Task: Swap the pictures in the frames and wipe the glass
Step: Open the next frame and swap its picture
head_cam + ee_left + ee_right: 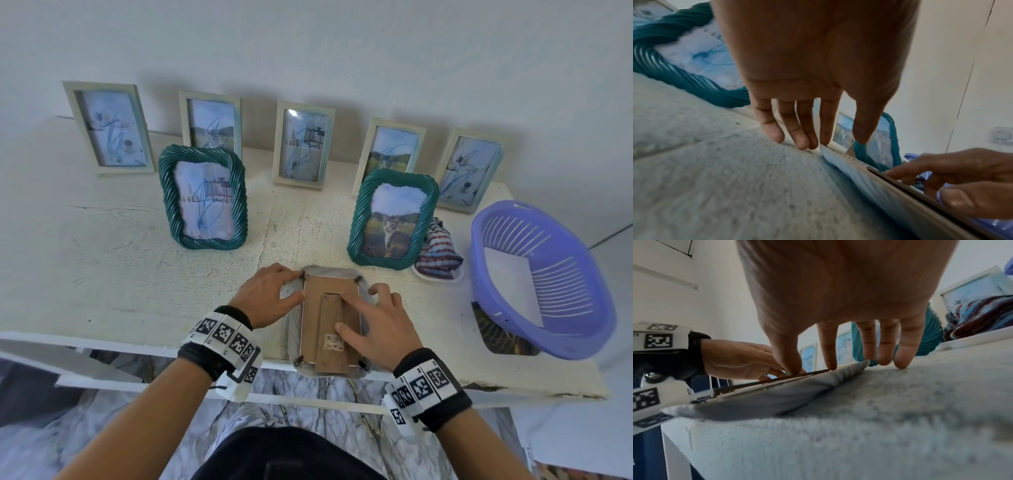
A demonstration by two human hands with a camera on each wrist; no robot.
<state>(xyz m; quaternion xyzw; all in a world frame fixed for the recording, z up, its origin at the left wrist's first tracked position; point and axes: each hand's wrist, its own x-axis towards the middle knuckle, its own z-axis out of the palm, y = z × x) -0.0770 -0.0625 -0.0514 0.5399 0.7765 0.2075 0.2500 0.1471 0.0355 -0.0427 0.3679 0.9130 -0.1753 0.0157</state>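
- Standing along a white wall, a cream-painted table (137, 274) fills most of the head view, its near edge at the person's waist.
- A lilac slotted plastic basket (582, 329) sits at the table's right end, tilted, with a white sheet inside it.
- Five pale rectangular frames (302, 145) stand upright in a row at the back, each glass marked with blue scribbles.
- Two green twisted-rope frames stand in front of that row: the left green frame (164, 192) holds a scribbled-over room picture, and the right green frame (356, 233) holds a picture of a cat in a field.
- A striped red, white and blue cloth (438, 253) lies bunched on a small white tray, just right of the cat frame.
- A pale rope-edged frame (294, 329) lies face down at the table's near edge, between the two hands, its brown backing board (317, 291) and folded stand facing up.
- The left hand (270, 298) rests on the frame's far-left corner, fingers nearly straight, fingertips at the corner clip; it grips nothing.
- The right hand (376, 322) lies spread over the right side, index finger and thumb pressing flat on the backing, the other fingers on the rim and table beside it; it also holds nothing.
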